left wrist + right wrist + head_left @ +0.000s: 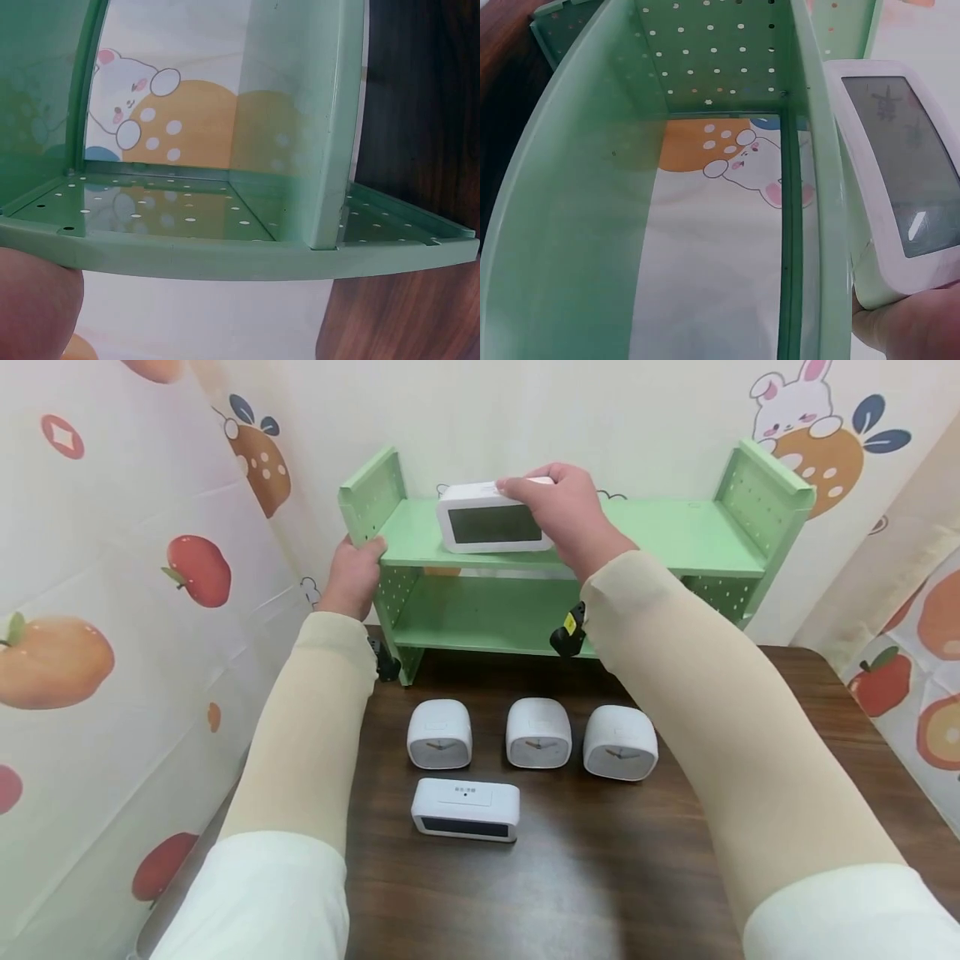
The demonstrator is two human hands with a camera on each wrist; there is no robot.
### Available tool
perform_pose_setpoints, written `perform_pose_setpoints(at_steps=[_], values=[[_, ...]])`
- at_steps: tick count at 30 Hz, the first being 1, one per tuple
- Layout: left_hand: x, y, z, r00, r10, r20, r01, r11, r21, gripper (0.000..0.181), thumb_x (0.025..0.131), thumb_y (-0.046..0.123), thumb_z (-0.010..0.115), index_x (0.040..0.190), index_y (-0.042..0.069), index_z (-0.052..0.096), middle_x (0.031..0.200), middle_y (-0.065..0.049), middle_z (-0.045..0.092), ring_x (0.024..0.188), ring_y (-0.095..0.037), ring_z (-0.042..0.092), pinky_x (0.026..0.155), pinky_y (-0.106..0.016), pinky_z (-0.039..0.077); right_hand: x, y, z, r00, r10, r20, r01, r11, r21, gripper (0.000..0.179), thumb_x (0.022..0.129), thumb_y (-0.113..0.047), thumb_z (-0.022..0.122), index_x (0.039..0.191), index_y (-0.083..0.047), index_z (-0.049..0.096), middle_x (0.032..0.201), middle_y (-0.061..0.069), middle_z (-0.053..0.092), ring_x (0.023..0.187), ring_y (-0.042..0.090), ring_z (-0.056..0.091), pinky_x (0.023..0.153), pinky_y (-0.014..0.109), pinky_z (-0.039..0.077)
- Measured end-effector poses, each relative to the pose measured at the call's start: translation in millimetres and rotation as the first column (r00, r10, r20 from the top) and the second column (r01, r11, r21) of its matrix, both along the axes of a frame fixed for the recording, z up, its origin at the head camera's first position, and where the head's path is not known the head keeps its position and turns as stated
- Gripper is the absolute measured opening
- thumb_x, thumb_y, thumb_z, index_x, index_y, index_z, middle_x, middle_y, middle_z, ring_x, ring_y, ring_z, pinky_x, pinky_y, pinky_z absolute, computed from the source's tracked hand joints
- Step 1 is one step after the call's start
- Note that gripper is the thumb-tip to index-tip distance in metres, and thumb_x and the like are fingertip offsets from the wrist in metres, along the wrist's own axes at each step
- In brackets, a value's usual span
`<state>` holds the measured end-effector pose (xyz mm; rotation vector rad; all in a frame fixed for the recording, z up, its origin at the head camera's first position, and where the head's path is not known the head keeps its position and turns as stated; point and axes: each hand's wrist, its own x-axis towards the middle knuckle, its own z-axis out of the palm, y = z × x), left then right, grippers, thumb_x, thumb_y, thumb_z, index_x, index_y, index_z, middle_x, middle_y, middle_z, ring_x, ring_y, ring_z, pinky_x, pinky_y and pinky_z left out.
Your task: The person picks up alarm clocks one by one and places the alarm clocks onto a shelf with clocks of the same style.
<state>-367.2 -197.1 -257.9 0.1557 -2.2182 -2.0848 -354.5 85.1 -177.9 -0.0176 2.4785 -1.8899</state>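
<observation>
My right hand (pixel 564 514) grips a white digital clock (pixel 495 527) by its top and right end, at the front of the green shelf's (pixel 660 531) upper board. Its dark screen faces me; whether its base bears on the board I cannot tell. In the right wrist view the clock (pixel 900 165) stands beside the board's edge, with part of the hand (pixel 915 326) below it. My left hand (pixel 352 572) holds the shelf's left side panel, thumb at the front edge. Only a bit of that hand (pixel 37 307) shows in the left wrist view, against the green edge (pixel 202 259).
On the dark wooden table (pixel 570 877), three rounded white clocks with pointers, the left (pixel 440 734), middle (pixel 538 732) and right (pixel 621 742), stand in a row before the shelf. A second white digital clock (pixel 466 810) lies nearer me. A fruit-patterned curtain (pixel 150 635) hangs at left.
</observation>
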Motion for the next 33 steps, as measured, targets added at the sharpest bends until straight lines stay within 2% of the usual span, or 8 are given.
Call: perform_pose_setpoints(at_steps=[8, 14, 23, 33], values=[[1.0, -3.9, 4.2, 1.000, 0.006, 0.004, -0.006, 1.000, -0.011, 0.052, 0.110, 0.031, 0.046, 0.160, 0.025, 0.035, 0.159, 0.001, 0.041, 0.142, -0.019, 0.042, 0.122, -0.044, 0.028, -14.0, -26, -6.9, 0.999, 0.028, 0.022, -0.028, 1.000, 0.012, 0.044, 0.091, -0.051, 0.076, 0.117, -0.019, 0.062, 0.124, -0.002, 0.061, 0.113, 0.017, 0.055, 0.095, 0.032, 0.047], [1.3, -1.0, 2.9, 1.000, -0.001, 0.025, 0.001, 1.000, 0.000, 0.051, 0.110, 0.031, 0.045, 0.160, 0.027, 0.035, 0.158, 0.001, 0.041, 0.140, -0.019, 0.043, 0.121, -0.044, 0.030, -21.4, -25, -10.7, 0.999, 0.044, 0.016, -0.044, 0.999, 0.023, 0.044, 0.090, -0.052, 0.076, 0.117, -0.019, 0.063, 0.124, -0.002, 0.060, 0.114, 0.016, 0.054, 0.096, 0.033, 0.046], [4.3, -3.2, 3.3, 1.000, 0.008, 0.022, -0.008, 1.000, -0.014, 0.053, 0.110, 0.033, 0.045, 0.161, 0.026, 0.033, 0.160, 0.002, 0.039, 0.144, -0.019, 0.040, 0.122, -0.044, 0.028, -26.3, -27, -12.7, 0.997, 0.073, -0.019, -0.072, 0.996, 0.051, 0.047, 0.093, -0.053, 0.072, 0.122, -0.019, 0.060, 0.126, -0.002, 0.059, 0.113, 0.015, 0.053, 0.096, 0.031, 0.045], [4.2, -1.4, 2.4, 1.000, -0.003, 0.027, 0.003, 1.000, -0.005, 0.052, 0.110, 0.033, 0.046, 0.161, 0.028, 0.034, 0.159, 0.001, 0.041, 0.140, -0.019, 0.043, 0.121, -0.045, 0.030, -27.5, -27, -14.6, 0.998, 0.051, -0.030, -0.048, 0.995, 0.090, 0.052, 0.093, -0.057, 0.070, 0.128, -0.020, 0.059, 0.126, -0.003, 0.059, 0.113, 0.016, 0.053, 0.097, 0.032, 0.045]])
